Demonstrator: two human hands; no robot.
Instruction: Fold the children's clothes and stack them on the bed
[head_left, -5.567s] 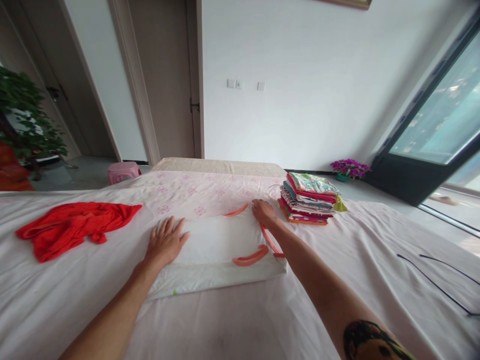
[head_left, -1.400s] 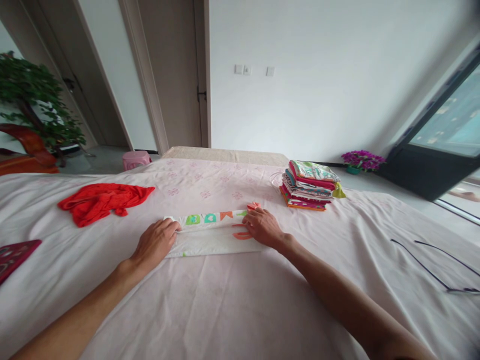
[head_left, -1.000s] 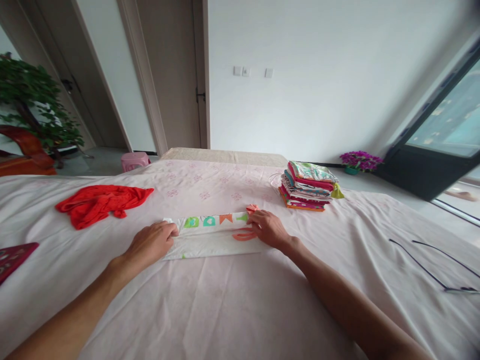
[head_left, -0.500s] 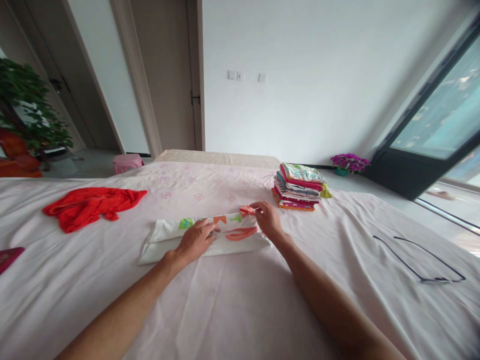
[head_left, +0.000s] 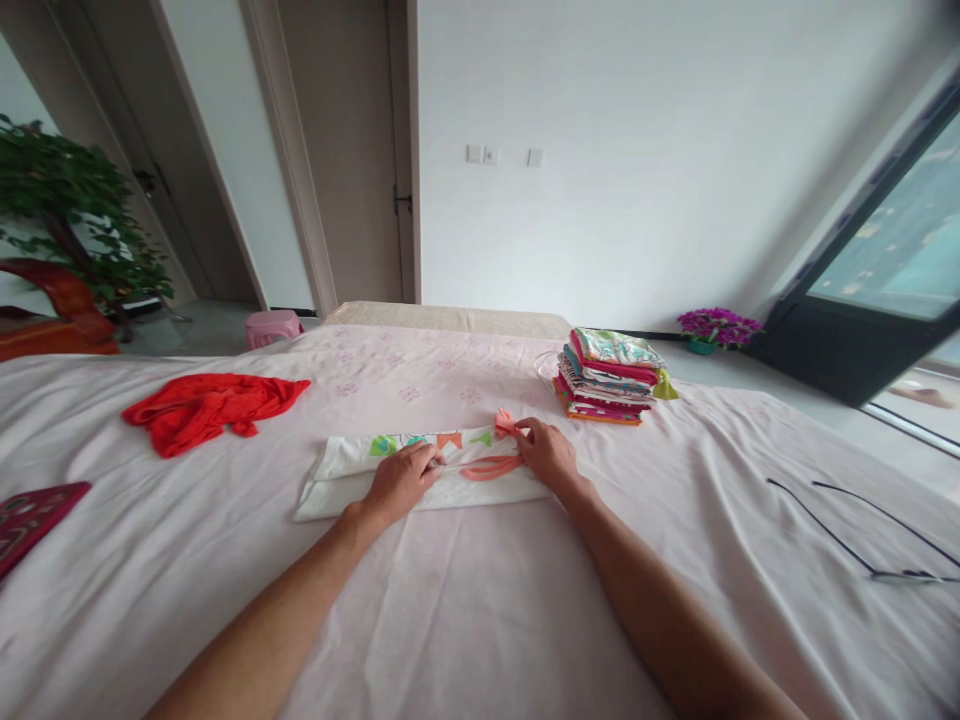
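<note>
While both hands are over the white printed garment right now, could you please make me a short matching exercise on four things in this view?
Things:
1. Red garment
2. Eyeglasses
3. Stack of folded fabrics
4. White printed garment

Places and states:
A. Many-coloured layers, farther away than the right hand
B. Folded, partly covered by the left hand
C. Crumpled, to the left of both hands
D. Lying with thin dark temples unfolded

Right pairs: 1-C, 2-D, 3-A, 4-B.
</note>
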